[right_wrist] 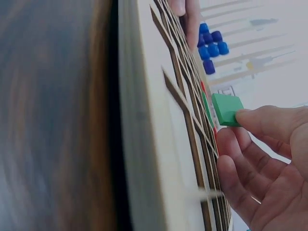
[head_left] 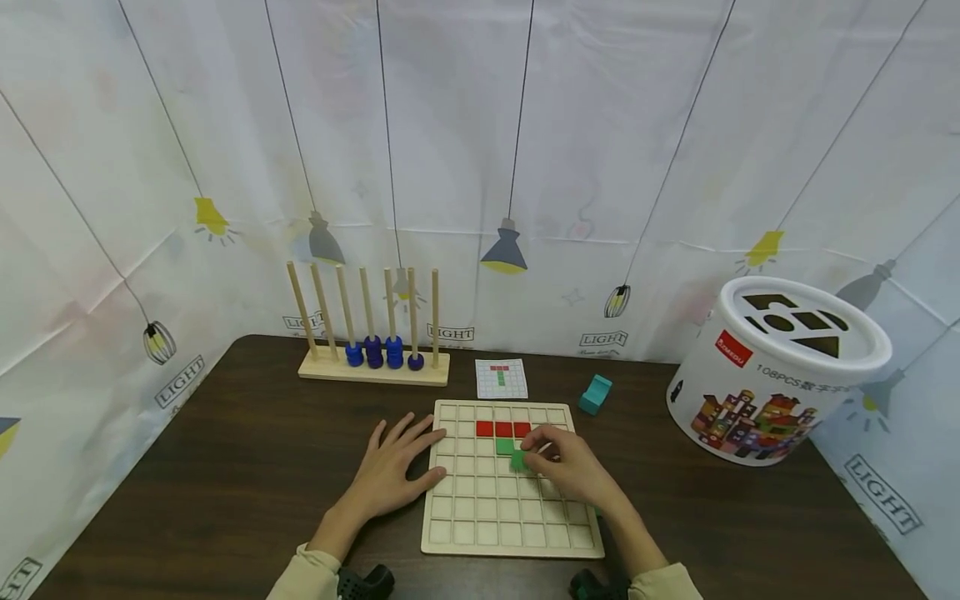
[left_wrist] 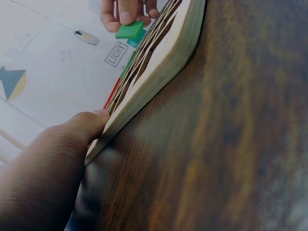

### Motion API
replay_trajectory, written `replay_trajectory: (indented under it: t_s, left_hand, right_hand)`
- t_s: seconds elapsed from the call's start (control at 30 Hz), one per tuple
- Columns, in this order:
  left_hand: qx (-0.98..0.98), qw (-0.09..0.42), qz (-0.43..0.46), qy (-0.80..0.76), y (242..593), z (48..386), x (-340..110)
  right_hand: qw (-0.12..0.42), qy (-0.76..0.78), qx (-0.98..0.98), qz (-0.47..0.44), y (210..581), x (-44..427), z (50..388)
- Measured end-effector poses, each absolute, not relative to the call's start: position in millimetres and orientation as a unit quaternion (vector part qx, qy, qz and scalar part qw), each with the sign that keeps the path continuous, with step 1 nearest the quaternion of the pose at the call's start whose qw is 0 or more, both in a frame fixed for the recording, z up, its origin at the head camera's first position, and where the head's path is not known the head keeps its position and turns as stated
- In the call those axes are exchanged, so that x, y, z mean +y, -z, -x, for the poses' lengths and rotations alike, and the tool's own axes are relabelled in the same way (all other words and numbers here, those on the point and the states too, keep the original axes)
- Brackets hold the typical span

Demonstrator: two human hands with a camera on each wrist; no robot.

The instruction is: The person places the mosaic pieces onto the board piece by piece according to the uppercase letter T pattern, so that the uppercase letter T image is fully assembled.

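Note:
In the head view a pale wooden grid board (head_left: 485, 508) lies on the dark table. Three red square tiles (head_left: 503, 429) sit side by side in an upper row, with a green tile (head_left: 505, 447) in the cell below the middle one. My right hand (head_left: 567, 467) pinches another green tile (right_wrist: 226, 109) between thumb and fingers, tilted just above the board below the seated green one. My left hand (head_left: 393, 475) lies spread at the board's left side, and its thumb (left_wrist: 89, 124) touches the board's edge in the left wrist view.
Behind the board lies a pattern card (head_left: 501, 379) showing a red and green T shape. A teal block (head_left: 596, 394) is to its right. A bead rack with pegs (head_left: 372, 373) stands at back left, a large white tub (head_left: 772, 375) at right.

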State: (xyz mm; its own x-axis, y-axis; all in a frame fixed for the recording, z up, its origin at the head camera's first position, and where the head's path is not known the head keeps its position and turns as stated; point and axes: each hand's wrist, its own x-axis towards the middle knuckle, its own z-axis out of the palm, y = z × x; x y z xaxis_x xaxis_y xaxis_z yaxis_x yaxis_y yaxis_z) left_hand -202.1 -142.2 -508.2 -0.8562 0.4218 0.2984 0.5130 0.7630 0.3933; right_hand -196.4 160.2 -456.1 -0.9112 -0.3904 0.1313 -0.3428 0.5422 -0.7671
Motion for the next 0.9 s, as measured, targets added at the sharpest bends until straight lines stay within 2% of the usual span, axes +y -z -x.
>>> replay_trajectory:
  t_s: [0.9]
  left_hand:
    - [-0.934,0.091,0.248,0.24,507,199,-143]
  right_hand:
    - [0.026,0.393,0.894,0.213,460,148,188]
